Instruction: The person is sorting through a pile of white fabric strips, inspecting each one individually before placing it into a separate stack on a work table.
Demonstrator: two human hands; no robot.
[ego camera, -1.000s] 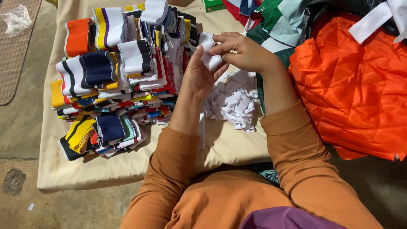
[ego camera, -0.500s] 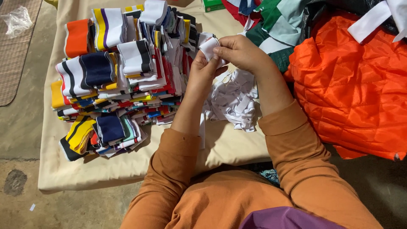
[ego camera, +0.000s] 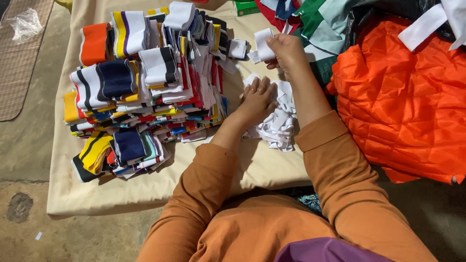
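Above the cream cloth, the right hand pinches a white fabric strip; the left hand, fingers loosely together, presses the white strip pile. Lifting one strip cleanly, pile pinned, seems best.

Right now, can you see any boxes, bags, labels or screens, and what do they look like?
Green box: top edge, flat, mostly cut off.
Clear plastic bag: top left on the floor, crumpled.
White strip: small, folded, in the right hand; whether it is a label is unclear.
No screens or signs.
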